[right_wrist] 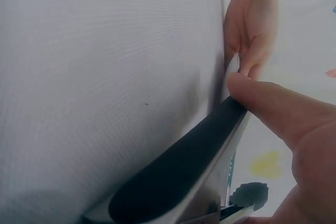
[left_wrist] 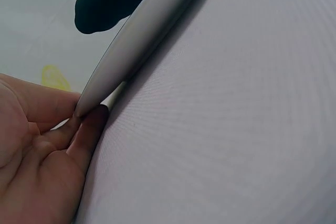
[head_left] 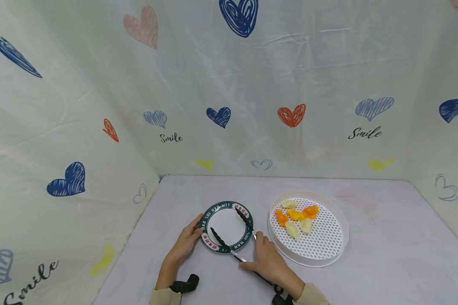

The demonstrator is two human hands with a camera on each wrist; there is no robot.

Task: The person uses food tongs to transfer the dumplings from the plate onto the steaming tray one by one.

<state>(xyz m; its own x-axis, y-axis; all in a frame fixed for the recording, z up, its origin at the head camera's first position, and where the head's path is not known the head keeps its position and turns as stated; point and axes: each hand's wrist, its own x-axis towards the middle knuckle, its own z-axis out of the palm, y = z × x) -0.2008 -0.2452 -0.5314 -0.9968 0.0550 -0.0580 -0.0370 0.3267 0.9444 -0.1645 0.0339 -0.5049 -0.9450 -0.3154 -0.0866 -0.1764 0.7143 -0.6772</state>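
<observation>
A round white plate with a dark green lettered rim lies left of the table's middle. My left hand pinches its left rim, thumb above and fingers underneath; in the left wrist view the plate's edge sits between the thumb and fingers. My right hand grips a pair of tongs with silver arms and black tips. Those tips stand apart over the plate, with nothing between them. In the right wrist view, the thumb lies along the tongs' black handle.
To the right of the plate stands a round white perforated tray with a raised rim. On it lie several small orange, yellow and pale pieces. A curtain printed with hearts hangs behind the white table and along its left side.
</observation>
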